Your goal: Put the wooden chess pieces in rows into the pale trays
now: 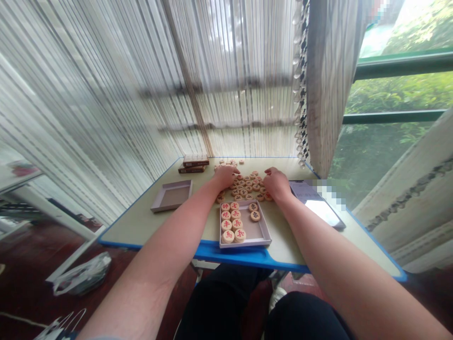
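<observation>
My left hand reaches over the far left side of a spread of wooden Chinese chess pieces, fingers stretched out to the right. On the right side of the same spread is my right hand, its index finger extended to the left; I see nothing held in either hand. Nearer to me lies a shallow open box tray. Two columns of red-marked pieces fill its left side. Two black-marked pieces sit at its upper right. My hands partly cover some loose pieces.
A shallow box lid lies at the left on the blue-edged table. Small stacked boxes stand at the far left. More pieces lie behind my left hand. A tablet-like device with a lit screen lies beside my right forearm. Curtains hang behind.
</observation>
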A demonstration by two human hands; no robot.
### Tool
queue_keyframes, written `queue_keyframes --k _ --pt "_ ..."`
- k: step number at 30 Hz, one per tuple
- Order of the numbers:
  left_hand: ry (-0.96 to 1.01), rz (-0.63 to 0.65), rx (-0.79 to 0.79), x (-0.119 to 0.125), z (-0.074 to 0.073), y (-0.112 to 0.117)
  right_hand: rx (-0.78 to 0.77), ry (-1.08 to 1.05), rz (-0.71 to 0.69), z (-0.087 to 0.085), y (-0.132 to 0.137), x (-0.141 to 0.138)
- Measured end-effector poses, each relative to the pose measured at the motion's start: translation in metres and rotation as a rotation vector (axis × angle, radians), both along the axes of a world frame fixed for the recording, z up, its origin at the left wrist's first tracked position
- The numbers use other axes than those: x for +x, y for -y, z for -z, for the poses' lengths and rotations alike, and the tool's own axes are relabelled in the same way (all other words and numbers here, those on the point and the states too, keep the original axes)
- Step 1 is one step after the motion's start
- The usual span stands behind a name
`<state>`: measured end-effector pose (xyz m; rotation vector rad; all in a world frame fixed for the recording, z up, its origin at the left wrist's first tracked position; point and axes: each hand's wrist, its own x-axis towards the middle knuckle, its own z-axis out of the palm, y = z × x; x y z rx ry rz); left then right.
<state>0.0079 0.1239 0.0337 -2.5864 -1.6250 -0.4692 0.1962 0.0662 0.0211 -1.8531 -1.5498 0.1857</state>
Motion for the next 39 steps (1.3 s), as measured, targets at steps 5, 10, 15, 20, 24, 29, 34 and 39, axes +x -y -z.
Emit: queue_keyframes --k 5,10,15,20,24,29,34,39 --pt "0.068 -0.085 -0.006 -0.016 -0.003 -0.004 0.009 0.002 0.013 -0.003 0.006 0.003" --pt "0.090 -0.204 -0.029 -0.035 -0.008 -0.008 0.035 0.017 -0.016 -0.002 0.006 0.006" --pt "0.085 -0.193 -0.099 -0.046 -0.007 -0.013 0.005 0.049 -0.074 0.002 0.003 0.003" --pt "0.118 -0.198 -0.101 -0.048 -0.011 -0.014 0.042 0.139 -0.144 0.003 0.003 -0.003" --pt "0.090 -0.129 -0.114 -0.045 -0.013 -0.011 0.062 0.195 -0.170 0.002 0.006 -0.007" --pt "0.039 -0.037 -0.079 -0.033 -0.010 -0.005 0.036 0.237 -0.195 -0.003 0.011 -0.011" --pt "-0.115 -0.008 -0.101 -0.022 -0.011 0.008 -0.030 0.241 -0.316 -0.015 0.024 -0.016" --pt "-0.078 -0.041 -0.055 -0.016 -0.012 0.012 -0.020 0.244 -0.282 -0.021 0.030 -0.017"
